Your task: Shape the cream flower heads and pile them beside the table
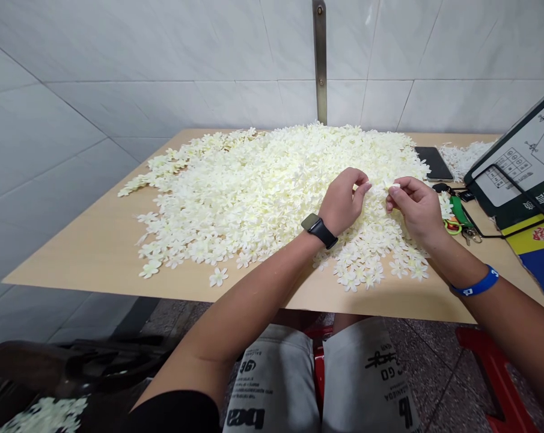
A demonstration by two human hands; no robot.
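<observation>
A wide heap of cream-white artificial flowers [253, 192] covers much of the wooden table [82, 246]. Above its right side, my right hand [416, 207] pinches a small white artificial flower [392, 186] between thumb and fingers. My left hand [346, 201] is held a short gap to the left, thumb and fingertips closed together. What lies in that pinch, if anything, is too small to make out. Below both hands, loose blossoms [366, 270] spread toward the table's front edge. One single flower [218, 277] lies apart near that edge.
At the back right lie a dark phone [434, 163] and a pile of small white pieces [463, 157]. Keys [472, 236] and a printed board [524, 180] are beside my right hand. A red stool [497, 379] stands below; more flowers [46, 415] are at lower left.
</observation>
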